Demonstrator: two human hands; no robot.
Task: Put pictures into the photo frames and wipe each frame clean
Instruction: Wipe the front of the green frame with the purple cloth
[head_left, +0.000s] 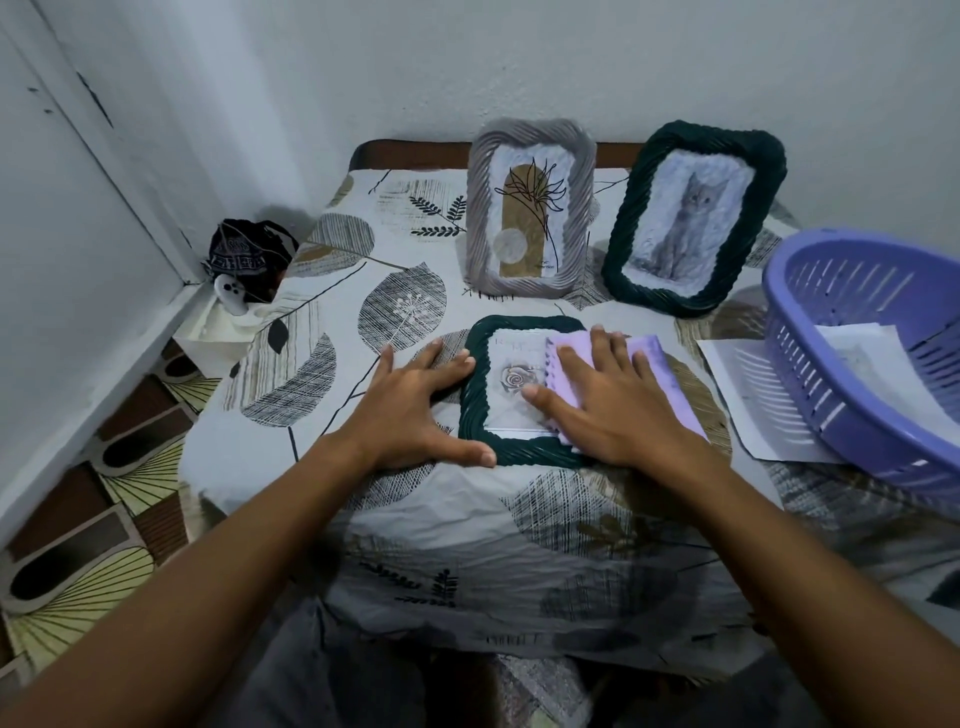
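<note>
1. The dark green frame (475, 395) lies flat on the table (249, 441) near its front edge. The left hand (415, 410) braces its left side, fingers spread.
2. The right hand (608, 395) presses a lilac cloth (649, 364) on the glass, fingers straight and slightly spread.
3. A hard push toward the person could slide the frame off the front edge.
4. The grey frame (530, 208), cat frame (691, 218) and basket (872, 364) crowd the back and right; the left is open.

A worktop (270, 457) draped in a white cloth printed with grey and tan leaves carries a dark green woven frame (475, 395) lying flat near the front. Behind it, a grey woven frame (480, 208) and another dark green woven frame (631, 218) stand upright. At the right, a purple slotted plastic basket (831, 395) sits on white paper sheets (748, 395).
</note>
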